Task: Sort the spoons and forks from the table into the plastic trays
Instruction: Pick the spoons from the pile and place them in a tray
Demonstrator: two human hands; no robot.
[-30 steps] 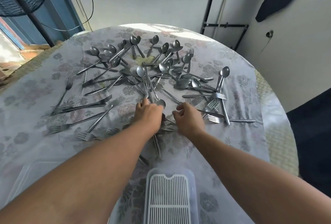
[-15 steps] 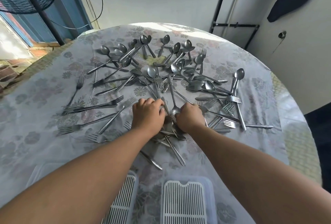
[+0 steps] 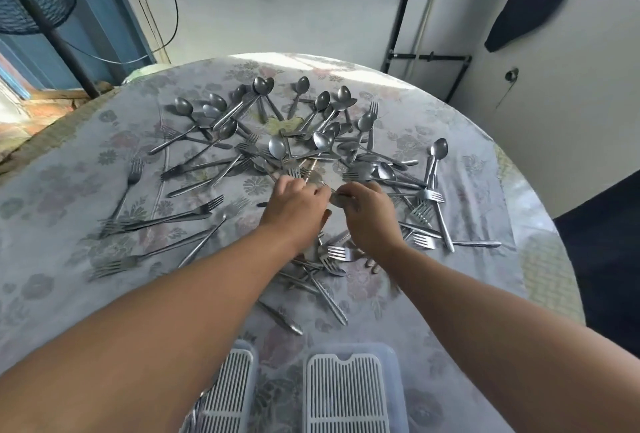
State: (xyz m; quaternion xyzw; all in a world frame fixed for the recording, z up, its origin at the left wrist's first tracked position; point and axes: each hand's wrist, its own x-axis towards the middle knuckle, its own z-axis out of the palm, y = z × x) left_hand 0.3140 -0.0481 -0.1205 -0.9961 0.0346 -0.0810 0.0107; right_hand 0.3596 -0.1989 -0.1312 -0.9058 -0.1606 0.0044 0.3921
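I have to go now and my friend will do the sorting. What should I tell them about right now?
Left hand and right hand: both in the middle of the cutlery pile, fingers curled on pieces; which ones is unclear.
Spoons and forks lie scattered over the table.
The two trays, near edge, look nearly empty.
Done: almost nothing. Left: nearly all the sorting.

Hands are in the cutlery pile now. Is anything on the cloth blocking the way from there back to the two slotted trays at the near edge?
Some. Loose forks and handles lie on the tablecloth between the hands and the right tray and left tray. They lie flat; a lifted piece should clear them.
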